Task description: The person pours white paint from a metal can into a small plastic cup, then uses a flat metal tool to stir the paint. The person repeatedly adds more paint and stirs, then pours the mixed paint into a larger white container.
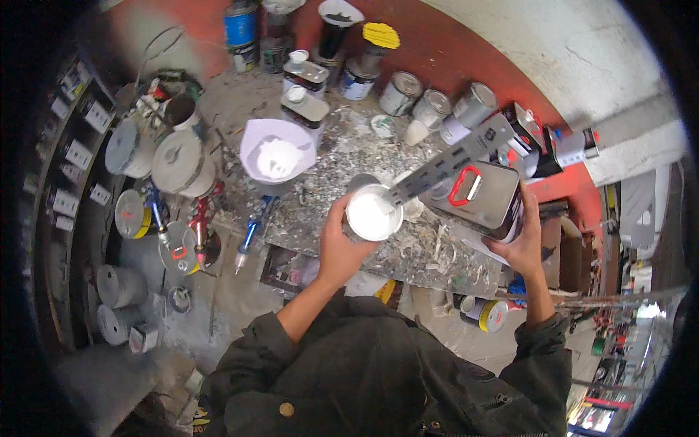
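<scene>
My left hand (342, 251) wraps round the side of a small round cup of white liquid paint (373, 213) at the middle of the bench. A long flat perforated mixing stick (448, 162) leans in the cup, its upper end slanting to the far right over a can. That can is a rectangular metal one (486, 195) with a red carrying handle on its top. My right hand (526, 242) grips its right side, fingers along the edge and thumb toward the near corner. The can's underside is hidden.
A paint-crusted workbench (346, 156) lies before me. On it stand a white strainer funnel (278, 149), two rectangular cans and a back row of round tins (400, 93). Spray guns (251, 233) hang along its left edge. Lidded buckets (182, 162) and a shelf stand at left.
</scene>
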A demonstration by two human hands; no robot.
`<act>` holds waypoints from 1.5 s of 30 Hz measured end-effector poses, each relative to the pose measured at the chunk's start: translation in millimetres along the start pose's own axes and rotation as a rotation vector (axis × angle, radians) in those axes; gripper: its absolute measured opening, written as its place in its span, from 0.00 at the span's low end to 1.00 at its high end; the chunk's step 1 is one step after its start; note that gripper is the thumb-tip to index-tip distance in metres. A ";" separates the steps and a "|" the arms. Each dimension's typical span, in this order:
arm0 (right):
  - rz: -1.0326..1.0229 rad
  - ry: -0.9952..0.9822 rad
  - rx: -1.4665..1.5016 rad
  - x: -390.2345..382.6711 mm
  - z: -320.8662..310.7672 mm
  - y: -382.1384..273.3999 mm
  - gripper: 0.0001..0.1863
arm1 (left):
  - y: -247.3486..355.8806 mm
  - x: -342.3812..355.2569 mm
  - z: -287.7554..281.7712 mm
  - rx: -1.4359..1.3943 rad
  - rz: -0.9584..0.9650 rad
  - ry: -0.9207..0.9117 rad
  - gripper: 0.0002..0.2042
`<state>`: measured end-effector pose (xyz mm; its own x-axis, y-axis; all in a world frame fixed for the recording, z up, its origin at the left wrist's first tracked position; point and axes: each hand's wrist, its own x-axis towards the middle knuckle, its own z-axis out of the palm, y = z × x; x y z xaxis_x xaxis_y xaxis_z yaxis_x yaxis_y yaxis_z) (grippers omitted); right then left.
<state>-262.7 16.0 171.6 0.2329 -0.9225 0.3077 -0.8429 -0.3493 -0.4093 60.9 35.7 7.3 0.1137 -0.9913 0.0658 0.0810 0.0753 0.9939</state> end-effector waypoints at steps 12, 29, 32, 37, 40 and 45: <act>0.002 0.007 -0.322 -43.2 -50.5 -5.3 0.61 | -28.7 32.1 109.2 0.130 0.049 -0.040 0.42; -0.003 -0.099 -0.534 -40.4 -57.5 -15.6 0.60 | -34.5 28.3 152.0 0.112 0.056 -0.057 0.40; -0.006 -0.102 -0.542 -39.4 -57.5 -17.3 0.60 | -32.5 27.6 152.8 0.068 0.044 -0.057 0.39; -0.019 -0.105 -0.550 -38.2 -57.5 -18.6 0.60 | -33.0 27.8 153.6 0.080 0.072 -0.054 0.39; -0.023 -0.105 -0.551 -38.1 -57.6 -18.4 0.60 | -34.2 27.9 153.9 0.080 0.078 -0.052 0.38; -0.026 -0.105 -0.553 -41.0 -58.7 -17.0 0.60 | -36.5 27.6 153.9 0.158 0.106 -0.039 0.40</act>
<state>-286.3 69.3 216.4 0.2807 -0.9359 0.2126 -0.9582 -0.2607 0.1174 -91.3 -11.0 -13.5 0.0748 -0.9824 0.1711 -0.0859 0.1646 0.9826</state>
